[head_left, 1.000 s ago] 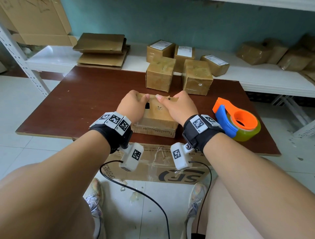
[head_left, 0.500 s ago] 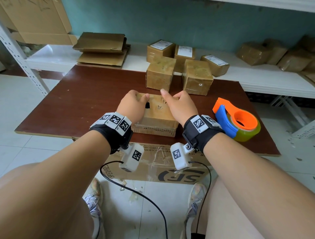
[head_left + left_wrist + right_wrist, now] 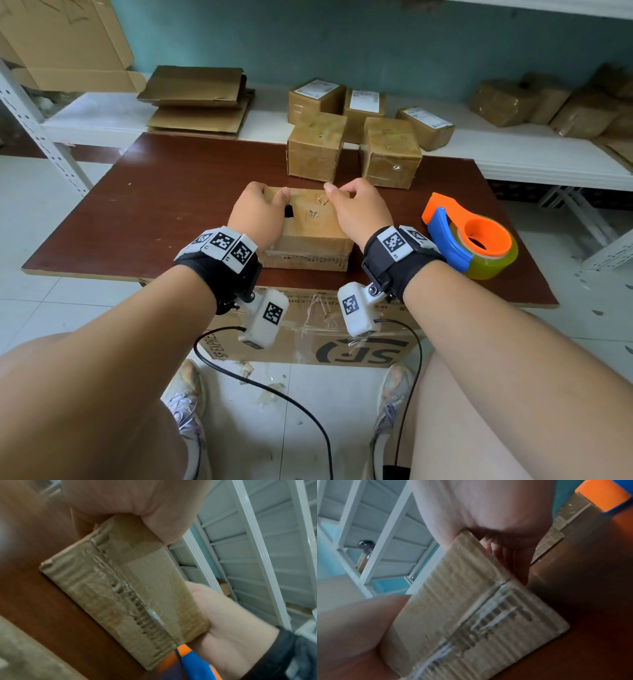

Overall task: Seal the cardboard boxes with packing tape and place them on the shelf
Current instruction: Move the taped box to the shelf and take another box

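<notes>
- Head view: small cardboard box (image 3: 308, 222) on the desk (image 3: 154, 205), long axis left-right; my left hand (image 3: 255, 214) and right hand (image 3: 359, 212) grip its ends, tape dispenser (image 3: 469, 236) nearer my right.
- Left wrist: fingers (image 3: 164, 524) curl over the box's end.
- Right wrist: fingers (image 3: 510, 561) wrap the other end.

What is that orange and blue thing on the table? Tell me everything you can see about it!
It is a tape dispenser holding a roll of packing tape. The handle part is blue, the hub in the middle and the pointed front guard are orange, and both look like plastic. The tape roll around the hub looks shiny and yellowish-clear. It lies on the brown table, near its right edge, to the right of the right hand. Nothing holds it; only the table touches it.
</notes>
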The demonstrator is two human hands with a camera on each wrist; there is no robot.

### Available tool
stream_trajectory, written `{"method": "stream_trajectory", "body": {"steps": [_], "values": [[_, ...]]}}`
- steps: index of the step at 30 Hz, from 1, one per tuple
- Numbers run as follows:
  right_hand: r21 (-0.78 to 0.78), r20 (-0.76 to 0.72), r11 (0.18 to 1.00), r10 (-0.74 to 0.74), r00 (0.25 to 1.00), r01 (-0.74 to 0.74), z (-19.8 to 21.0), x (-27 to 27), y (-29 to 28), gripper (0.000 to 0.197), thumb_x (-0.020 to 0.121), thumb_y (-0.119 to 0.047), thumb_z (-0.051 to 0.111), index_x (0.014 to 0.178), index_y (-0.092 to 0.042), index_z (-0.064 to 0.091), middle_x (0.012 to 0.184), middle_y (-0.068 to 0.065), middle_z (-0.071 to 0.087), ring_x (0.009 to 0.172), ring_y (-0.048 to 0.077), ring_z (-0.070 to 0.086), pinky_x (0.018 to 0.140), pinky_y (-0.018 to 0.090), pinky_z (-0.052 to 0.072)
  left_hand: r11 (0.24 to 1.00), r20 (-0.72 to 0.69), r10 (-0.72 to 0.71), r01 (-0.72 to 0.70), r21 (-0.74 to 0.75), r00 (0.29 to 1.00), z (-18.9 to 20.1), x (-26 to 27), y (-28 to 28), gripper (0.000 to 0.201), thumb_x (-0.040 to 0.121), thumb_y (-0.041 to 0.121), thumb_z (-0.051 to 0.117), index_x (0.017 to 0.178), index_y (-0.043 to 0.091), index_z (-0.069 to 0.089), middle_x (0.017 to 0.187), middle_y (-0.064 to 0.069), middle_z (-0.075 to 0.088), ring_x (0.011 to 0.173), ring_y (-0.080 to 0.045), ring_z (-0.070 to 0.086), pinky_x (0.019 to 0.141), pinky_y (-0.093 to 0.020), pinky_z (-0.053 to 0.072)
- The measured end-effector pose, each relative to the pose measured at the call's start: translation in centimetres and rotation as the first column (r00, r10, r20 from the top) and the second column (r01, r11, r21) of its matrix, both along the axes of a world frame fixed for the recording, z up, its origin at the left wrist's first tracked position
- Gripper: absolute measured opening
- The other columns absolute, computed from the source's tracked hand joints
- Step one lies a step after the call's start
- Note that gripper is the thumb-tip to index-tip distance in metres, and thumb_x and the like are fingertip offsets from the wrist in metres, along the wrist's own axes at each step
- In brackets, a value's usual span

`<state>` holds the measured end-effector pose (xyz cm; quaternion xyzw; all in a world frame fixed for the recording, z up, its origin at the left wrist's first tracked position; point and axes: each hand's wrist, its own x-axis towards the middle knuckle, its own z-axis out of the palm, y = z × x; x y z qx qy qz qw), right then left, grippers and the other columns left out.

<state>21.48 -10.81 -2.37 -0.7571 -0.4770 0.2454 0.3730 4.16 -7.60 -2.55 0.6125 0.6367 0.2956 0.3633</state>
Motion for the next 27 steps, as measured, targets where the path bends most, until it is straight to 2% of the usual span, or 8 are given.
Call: {"method": "stream_trajectory", "body": {"steps": [3,5,8,11,14,17,22,27], "values": [[0.054,-0.052,0.998,-0.016,0.999,0.018,0.3,-0.2,-0.3,0.042,0.1,-0.054,0.064,0.128,-0.022,0.061,0.117,-0.005,0.065,0.106,0.019,0.064,0.084,0.034,0.052,0.992,0.128,0.058,-0.043,-0.116,0.99,-0.1,0.1,-0.1,0.06,0.11,0.051,0.047,0.153,0.01,0.038,0.131,-0.009,0.063,0.1,-0.025,0.068,0.09,-0.045,0.058],[0.055,-0.029,0.997,0.062,0.998,-0.06,0.4,-0.6,-0.8,0.068,0.095,-0.057,0.071,0.148,-0.024,0.045,0.138,0.0,0.057,0.123,0.02,0.059,0.093,0.032,0.048,0.983,0.199,0.115,-0.083,-0.165,0.973,-0.3,0.3,-0.2,0.059,0.11,0.051,0.046,0.151,0.01,0.036,0.126,-0.011,0.064,0.111,-0.033,0.067,0.1,-0.054,0.057],[0.051,0.005,0.988,0.145,0.989,-0.145,0.6,-1.2,-1.5,0.098,0.088,-0.058,0.079,0.161,-0.022,0.024,0.16,0.006,0.043,0.144,0.022,0.044,0.101,0.029,0.038,0.972,0.284,0.174,-0.118,-0.202,0.943,-0.6,0.3,-0.2,0.049,0.109,0.05,0.046,0.143,0.015,0.043,0.121,-0.011,0.067,0.106,-0.033,0.07,0.095,-0.055,0.061],[-0.029,0.16,0.988,0.154,0.975,-0.151,1.2,-1.8,-1.9,0.109,0.078,-0.081,0.072,0.159,-0.023,0.029,0.158,0.003,0.047,0.14,0.025,0.051,0.102,0.036,0.047,0.962,0.399,0.199,-0.1,-0.256,0.895,-0.6,0.2,-0.3,0.043,0.112,0.043,0.043,0.144,0.016,0.047,0.123,-0.013,0.068,0.109,-0.032,0.07,0.1,-0.055,0.058],[-0.134,0.423,0.985,0.154,0.893,-0.107,1.8,-3.0,-2.0,0.123,0.062,-0.108,0.044,0.146,-0.019,0.042,0.141,0.004,0.058,0.124,0.029,0.062,0.086,0.041,0.051,0.955,0.554,0.184,-0.015,-0.296,0.812,-0.8,0.5,-0.9,0.045,0.114,0.036,0.04,0.146,0.008,0.055,0.139,-0.02,0.066,0.121,-0.037,0.068,0.108,-0.056,0.054],[-0.168,0.499,0.985,0.129,0.857,-0.051,1.9,-3.6,-1.9,0.133,0.052,-0.114,0.037,0.142,-0.016,0.044,0.136,0.007,0.059,0.12,0.031,0.063,0.08,0.041,0.046,0.906,0.656,0.302,0.005,-0.423,0.692,-1.2,0.5,-1.3,0.06,0.111,0.057,0.037,0.136,0.009,0.064,0.118,-0.022,0.077,0.107,-0.038,0.077,0.097,-0.056,0.061],[-0.196,0.538,0.979,0.151,0.829,-0.052,1.6,-3.1,-0.9,0.107,0.078,-0.101,0.036,0.149,-0.022,0.042,0.143,0.009,0.055,0.119,0.032,0.064,0.08,0.042,0.045,0.886,0.718,0.3,0.095,-0.453,0.628,-1.6,0.1,-0.6,0.075,0.106,0.074,0.021,0.118,0.018,0.069,0.109,-0.016,0.081,0.101,-0.033,0.08,0.094,-0.052,0.062],[-0.165,0.511,0.985,0.128,0.85,-0.049,1.5,-2.5,-0.1,0.086,0.094,-0.089,0.027,0.145,-0.023,0.045,0.137,0.01,0.06,0.116,0.035,0.065,0.086,0.045,0.044,0.882,0.659,0.308,0.053,-0.468,0.686,-2.2,0.1,-0.1,0.093,0.089,0.09,0.028,0.136,0.019,0.066,0.112,-0.013,0.081,0.104,-0.033,0.079,0.101,-0.053,0.059]]}}
